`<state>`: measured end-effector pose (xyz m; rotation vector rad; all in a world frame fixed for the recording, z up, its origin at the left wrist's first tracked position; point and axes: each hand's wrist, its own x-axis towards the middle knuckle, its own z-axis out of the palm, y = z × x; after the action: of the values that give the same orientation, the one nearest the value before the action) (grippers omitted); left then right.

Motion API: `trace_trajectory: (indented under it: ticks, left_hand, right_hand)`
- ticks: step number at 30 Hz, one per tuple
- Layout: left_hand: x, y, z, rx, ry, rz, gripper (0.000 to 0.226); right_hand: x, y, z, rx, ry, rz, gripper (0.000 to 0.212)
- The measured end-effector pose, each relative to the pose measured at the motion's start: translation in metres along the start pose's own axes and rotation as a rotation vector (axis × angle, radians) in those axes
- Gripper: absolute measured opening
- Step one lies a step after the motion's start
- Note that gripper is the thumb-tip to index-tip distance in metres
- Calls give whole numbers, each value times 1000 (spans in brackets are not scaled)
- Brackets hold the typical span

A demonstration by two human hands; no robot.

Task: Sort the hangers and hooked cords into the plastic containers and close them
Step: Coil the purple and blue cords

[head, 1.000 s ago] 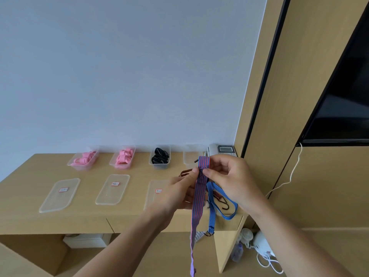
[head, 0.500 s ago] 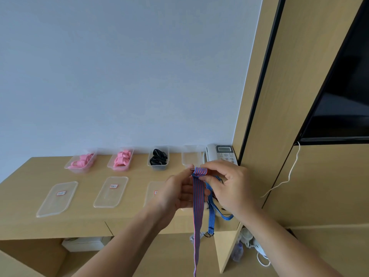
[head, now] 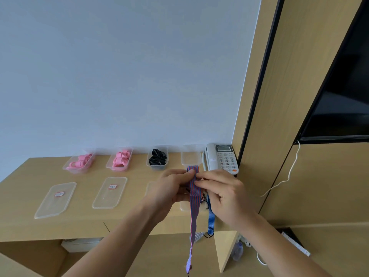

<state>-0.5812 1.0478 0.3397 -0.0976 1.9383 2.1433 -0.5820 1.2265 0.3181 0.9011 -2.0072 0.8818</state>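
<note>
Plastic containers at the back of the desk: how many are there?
4, in a row along the wall: left pink-filled container, second pink-filled container, black-filled container, and an empty-looking container beside the telephone. None appears hidden.

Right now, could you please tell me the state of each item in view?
Striped cord: pinched, folded at top, tail hanging.
Blue cord: hanging past the desk edge, hook at bottom.
Left pink box: open, holds pink hangers.
Second pink box: open, holds pink hangers.
Black box: open, holds black items.
Fourth box: open, looks empty.
Left lid: off, lying flat.
Second lid: off, lying flat.
Phone: handset on cradle.
</note>
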Motion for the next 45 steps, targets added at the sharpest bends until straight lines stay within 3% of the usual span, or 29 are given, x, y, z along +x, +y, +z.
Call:
trace_trajectory:
  ticks: [2,5,9,14,18,22,25,29,33,45]
  left_hand:
    - [0,-1,1,60,5,36,31]
    - [0,-2,6,107,12,92,30]
    - [0,-2,9,97,34,140,23]
    - [-1,-5,6,30,19,153,25]
    - [-6,-10,5,-23,-91,89,29]
    - [-7,-14,8,9,-43,-3,49]
    - [-7,-22,8,-32,-13,-44,51]
    - [-9,-31,14,-113,18,-105,61]
    - [-11,-24,18,-154,16,-166,69]
    - [-7,-18,21,-221,-4,-176,56]
  right_hand:
    - [4,-5,-2,73,9,98,25]
    - [15,-13,-3,223,10,445,23]
    - [27,-7,-6,388,-167,822,31]
    - [35,-5,-7,477,-345,865,28]
    - [36,-1,-11,684,-251,941,30]
    - [32,0,-10,674,-239,904,32]
    - [31,3,-10,592,-230,859,33]
    - [30,2,-12,534,-150,778,49]
    - [24,2,-10,466,-66,720,38]
    - [6,-5,-10,154,79,222,29]
